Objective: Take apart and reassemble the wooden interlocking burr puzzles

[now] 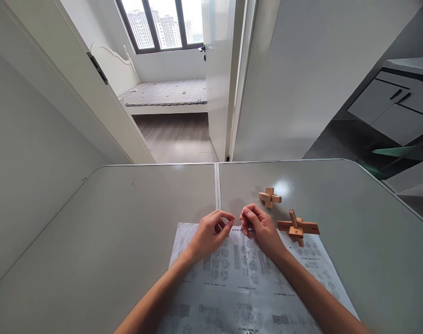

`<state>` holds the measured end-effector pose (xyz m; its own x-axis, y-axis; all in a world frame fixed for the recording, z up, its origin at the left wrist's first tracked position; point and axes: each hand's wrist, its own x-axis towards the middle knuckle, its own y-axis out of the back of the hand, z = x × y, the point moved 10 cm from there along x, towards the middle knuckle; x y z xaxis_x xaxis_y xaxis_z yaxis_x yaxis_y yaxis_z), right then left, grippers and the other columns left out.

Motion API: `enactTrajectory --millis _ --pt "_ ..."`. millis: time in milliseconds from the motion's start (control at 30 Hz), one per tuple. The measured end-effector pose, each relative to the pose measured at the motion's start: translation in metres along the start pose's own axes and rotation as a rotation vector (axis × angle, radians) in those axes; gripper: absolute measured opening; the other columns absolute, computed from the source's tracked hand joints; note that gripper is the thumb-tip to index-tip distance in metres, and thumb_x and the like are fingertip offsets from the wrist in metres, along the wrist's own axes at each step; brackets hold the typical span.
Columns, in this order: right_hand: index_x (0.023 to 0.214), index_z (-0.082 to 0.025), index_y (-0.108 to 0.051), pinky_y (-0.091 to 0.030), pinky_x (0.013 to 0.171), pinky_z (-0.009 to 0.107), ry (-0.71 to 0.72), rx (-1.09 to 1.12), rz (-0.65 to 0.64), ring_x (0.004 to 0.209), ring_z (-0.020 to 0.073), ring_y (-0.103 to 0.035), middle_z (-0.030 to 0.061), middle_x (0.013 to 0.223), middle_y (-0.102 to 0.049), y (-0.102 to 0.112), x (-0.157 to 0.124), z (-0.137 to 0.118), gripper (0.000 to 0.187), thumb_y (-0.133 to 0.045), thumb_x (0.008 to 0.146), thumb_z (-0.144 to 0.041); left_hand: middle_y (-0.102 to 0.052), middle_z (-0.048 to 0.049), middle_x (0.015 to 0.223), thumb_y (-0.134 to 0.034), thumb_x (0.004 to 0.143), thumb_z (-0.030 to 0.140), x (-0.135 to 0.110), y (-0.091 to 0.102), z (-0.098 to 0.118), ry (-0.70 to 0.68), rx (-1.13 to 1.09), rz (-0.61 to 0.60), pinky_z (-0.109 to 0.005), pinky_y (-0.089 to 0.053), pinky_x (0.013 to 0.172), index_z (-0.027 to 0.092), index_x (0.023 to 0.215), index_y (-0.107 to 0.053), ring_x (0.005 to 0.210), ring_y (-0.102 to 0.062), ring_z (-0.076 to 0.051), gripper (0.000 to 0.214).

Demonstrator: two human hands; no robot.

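Note:
My left hand [214,230] hovers above the top part of a printed paper sheet [244,290], its fingers bent and a small gap between thumb and forefinger. Nothing shows in it. A little to the right, my right hand [260,226] has its fingers curled in and its thumb against the forefinger, with no object visible in it. The two hands are apart. Beyond my right hand sits a small wooden cross-shaped interlocking puzzle [270,197]. A larger reddish-brown wooden puzzle [297,228], with a long flat bar and an upright stick, rests by the sheet's upper right edge.
The grey table [103,241] has a pale seam [217,185] running away from me and a rounded far edge. Past it are a wall, an open white door [220,79] and a bed [165,92] under a window. A white cabinet [395,102] stands at the far right.

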<state>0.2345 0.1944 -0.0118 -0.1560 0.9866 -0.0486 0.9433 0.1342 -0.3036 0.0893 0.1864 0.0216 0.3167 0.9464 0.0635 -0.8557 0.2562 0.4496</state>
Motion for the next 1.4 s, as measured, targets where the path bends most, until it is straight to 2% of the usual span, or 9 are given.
enactTrajectory --millis 233,533,767,933,1400 --pt "0.084 -0.022 -0.061 -0.042 0.046 0.023 -0.002 -0.008 -0.002 0.053 0.0109 -0.055 -0.0018 0.074 -0.06 -0.002 0.0 -0.0038 0.036 -0.067 0.1 -0.054 -0.071 -0.002 0.088 -0.059 0.101 0.033 0.0002 0.0008 0.0016 -0.007 -0.002 0.006 -0.021 -0.052 0.058 0.02 0.103 -0.072 0.065 -0.065 -0.011 0.018" --pt "0.084 -0.022 -0.061 -0.042 0.046 0.023 0.005 -0.012 -0.006 0.053 0.011 -0.055 -0.0023 0.074 -0.06 -0.0013 -0.0002 -0.0022 0.036 -0.066 0.101 -0.054 -0.068 0.0003 0.076 -0.059 0.101 0.034 -0.0003 0.0009 0.0005 0.003 0.012 0.007 -0.02 -0.052 0.058 0.02 0.103 -0.073 0.063 -0.063 -0.011 0.019" --pt "0.083 -0.022 -0.062 -0.042 0.045 0.024 -0.009 -0.013 0.013 0.053 0.0119 -0.054 -0.0019 0.072 -0.06 -0.0008 -0.0005 -0.0035 0.037 -0.069 0.098 -0.056 -0.07 -0.0007 0.083 -0.06 0.101 0.034 0.0003 0.001 0.0017 0.001 0.004 0.007 -0.02 -0.052 0.058 0.021 0.102 -0.073 0.064 -0.064 -0.011 0.019" --pt "0.083 -0.023 -0.063 -0.042 0.045 0.024 -0.014 -0.01 0.017 0.052 0.0122 -0.054 -0.0018 0.073 -0.061 -0.0008 0.0001 -0.0037 0.038 -0.07 0.096 -0.058 -0.069 0.0004 0.078 -0.06 0.101 0.034 0.0005 0.0007 -0.0003 0.003 0.01 0.01 -0.021 -0.053 0.058 0.021 0.102 -0.073 0.063 -0.063 -0.011 0.019" --pt "0.083 -0.023 -0.061 -0.042 0.046 0.025 -0.01 -0.022 0.005 0.053 0.013 -0.055 -0.002 0.073 -0.06 -0.0008 -0.0004 -0.0031 0.038 -0.068 0.098 -0.057 -0.07 -0.0005 0.081 -0.059 0.102 0.039 -0.0003 -0.0016 -0.0049 0.001 0.014 -0.01 -0.021 -0.054 0.059 0.022 0.104 -0.074 0.065 -0.064 -0.011 0.022"
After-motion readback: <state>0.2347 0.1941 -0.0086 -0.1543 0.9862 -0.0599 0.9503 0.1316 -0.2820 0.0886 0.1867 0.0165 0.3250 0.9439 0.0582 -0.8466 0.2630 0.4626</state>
